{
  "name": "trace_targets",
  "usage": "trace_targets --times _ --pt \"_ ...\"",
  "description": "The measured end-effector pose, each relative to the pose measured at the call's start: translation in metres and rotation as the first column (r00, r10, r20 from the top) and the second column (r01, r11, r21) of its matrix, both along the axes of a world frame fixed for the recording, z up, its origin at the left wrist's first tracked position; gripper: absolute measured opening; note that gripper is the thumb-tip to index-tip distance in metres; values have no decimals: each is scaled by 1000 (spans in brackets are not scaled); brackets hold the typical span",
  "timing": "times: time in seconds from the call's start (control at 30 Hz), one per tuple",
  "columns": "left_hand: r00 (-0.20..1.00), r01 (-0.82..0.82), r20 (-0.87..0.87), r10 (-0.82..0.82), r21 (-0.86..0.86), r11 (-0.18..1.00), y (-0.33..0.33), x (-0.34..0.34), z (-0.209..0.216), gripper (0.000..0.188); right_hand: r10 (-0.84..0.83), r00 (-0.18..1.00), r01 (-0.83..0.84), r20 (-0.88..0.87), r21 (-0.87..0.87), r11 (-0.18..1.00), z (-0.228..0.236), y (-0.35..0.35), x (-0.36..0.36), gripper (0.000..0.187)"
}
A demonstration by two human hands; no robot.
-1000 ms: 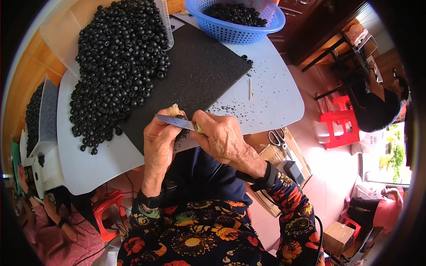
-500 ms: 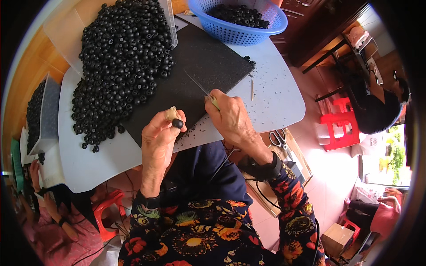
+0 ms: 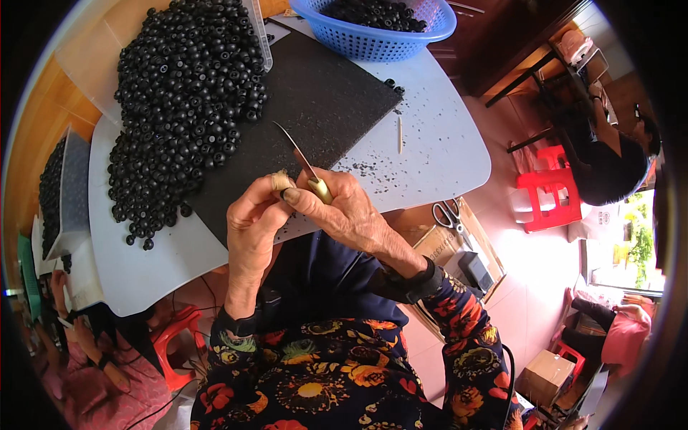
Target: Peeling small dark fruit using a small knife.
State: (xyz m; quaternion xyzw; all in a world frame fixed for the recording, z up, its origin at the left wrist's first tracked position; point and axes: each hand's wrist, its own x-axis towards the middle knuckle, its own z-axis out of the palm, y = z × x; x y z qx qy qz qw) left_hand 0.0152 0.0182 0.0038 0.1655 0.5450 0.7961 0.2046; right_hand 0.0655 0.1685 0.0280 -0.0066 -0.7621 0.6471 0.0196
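Note:
My left hand (image 3: 251,222) is closed, pinching a small black round piece (image 3: 285,194) mostly covered by my right thumb. Tan tape wraps its index fingertip. In my right hand (image 3: 351,218) is a small knife (image 3: 320,190) with a pale yellow-green handle and a thin curved blade. The blade points away over the black mat (image 3: 315,93), and my right thumb meets my left fingertips at the piece. Beyond my left hand, a big heap of similar black round pieces (image 3: 186,100) spills from a clear plastic bin (image 3: 89,61) onto the table.
A blue basket (image 3: 380,46) of black pieces stands at the table's far edge. Black shavings and a thin stick (image 3: 400,135) lie on the white table (image 3: 444,136). Scissors (image 3: 448,215) rest on a box at right. Other people sit left and right; a red stool (image 3: 548,197) stands at right.
My right hand has moved left and toward me with the knife, bringing its thumb against the black piece. My left hand still holds the piece. The view has shifted slightly.

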Motion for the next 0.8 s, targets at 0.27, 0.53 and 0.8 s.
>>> trace_targets --times 0.27,0.53,0.8 --pt "1000 25 -17 -26 -9 1000 1 1 0 23 50 999 -52 -14 -208 977 -7 6 3 33" --pt "998 -50 50 47 58 997 4 0 4 16 5 1000 -2 17 -155 988 -7 3 3 31" --pt "999 -41 -1 41 -19 999 5 2 2 17 27 999 -29 -16 -105 994 -12 5 0 34"
